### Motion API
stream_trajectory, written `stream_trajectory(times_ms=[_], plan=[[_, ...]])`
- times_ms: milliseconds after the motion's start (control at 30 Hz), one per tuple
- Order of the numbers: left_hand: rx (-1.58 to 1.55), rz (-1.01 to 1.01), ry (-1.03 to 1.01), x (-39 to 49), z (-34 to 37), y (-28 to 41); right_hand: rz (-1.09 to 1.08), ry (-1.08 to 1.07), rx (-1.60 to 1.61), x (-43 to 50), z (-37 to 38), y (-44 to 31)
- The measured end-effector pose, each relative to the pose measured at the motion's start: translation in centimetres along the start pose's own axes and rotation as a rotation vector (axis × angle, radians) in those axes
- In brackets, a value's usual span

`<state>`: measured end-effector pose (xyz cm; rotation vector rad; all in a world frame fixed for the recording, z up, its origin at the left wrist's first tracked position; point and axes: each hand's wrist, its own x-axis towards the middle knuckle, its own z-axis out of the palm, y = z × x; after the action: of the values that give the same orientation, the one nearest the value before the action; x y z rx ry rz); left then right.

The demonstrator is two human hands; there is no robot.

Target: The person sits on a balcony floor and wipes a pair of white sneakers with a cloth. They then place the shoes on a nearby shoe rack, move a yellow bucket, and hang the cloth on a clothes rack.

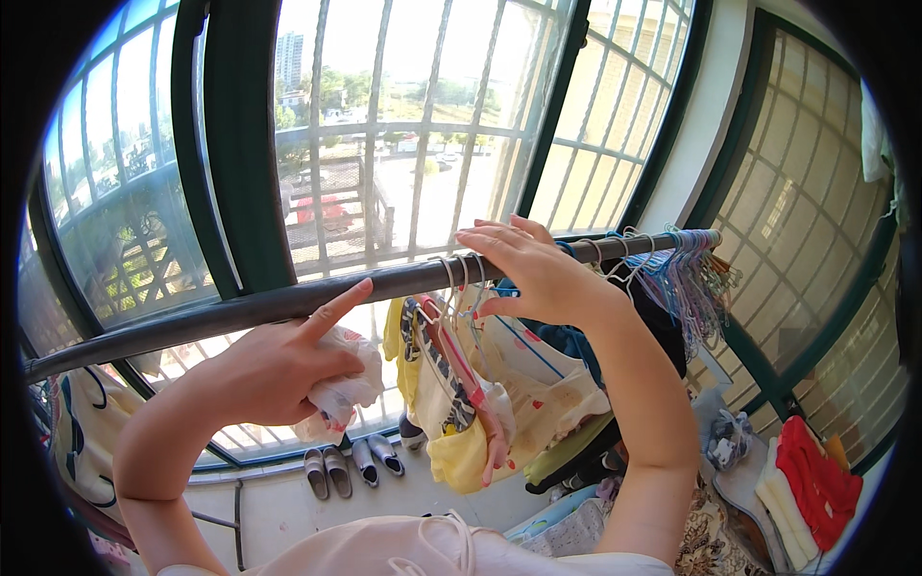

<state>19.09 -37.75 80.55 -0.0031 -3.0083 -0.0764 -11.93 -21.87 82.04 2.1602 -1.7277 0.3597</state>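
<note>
My left hand [288, 367] grips a crumpled white plastic bag [349, 378] with red print. Its index finger is stretched out against the dark clothes rail [238, 309]. Over the rail, my right hand [536, 277] is spread with the thumb apart, and it holds nothing that I can see. White hanger hooks [461, 277] hang on the rail just left of that hand. Below them hang a yellow garment [461, 461], a pink garment [493, 432] and a pale garment with red spots [540, 389]. My right palm is turned away, so contact with the rail is unclear.
Bunched empty hangers [695, 281] crowd the rail's right end. A cream garment [94, 425] hangs at far left. Two pairs of shoes [353, 468] stand on the floor by the barred window [403, 144]. Folded red cloth [814, 482] lies at lower right.
</note>
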Motion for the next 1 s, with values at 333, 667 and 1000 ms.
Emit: stream_trajectory(times_ms=[333,667,1000], plan=[[-0.025,0.033,0.031,-2.4,-0.2,-1.1,0.198,-0.055,-0.052,-0.3,-0.6,0.4],[0.000,0.001,0.034,-5.2,-0.5,-2.0,-0.034,-0.140,-0.039,5.7,1.8,-4.7],[-0.029,-0.058,0.049,-10.6,-1.1,-3.5,0.320,-0.404,-0.164,5.1,-1.3,-5.0]])
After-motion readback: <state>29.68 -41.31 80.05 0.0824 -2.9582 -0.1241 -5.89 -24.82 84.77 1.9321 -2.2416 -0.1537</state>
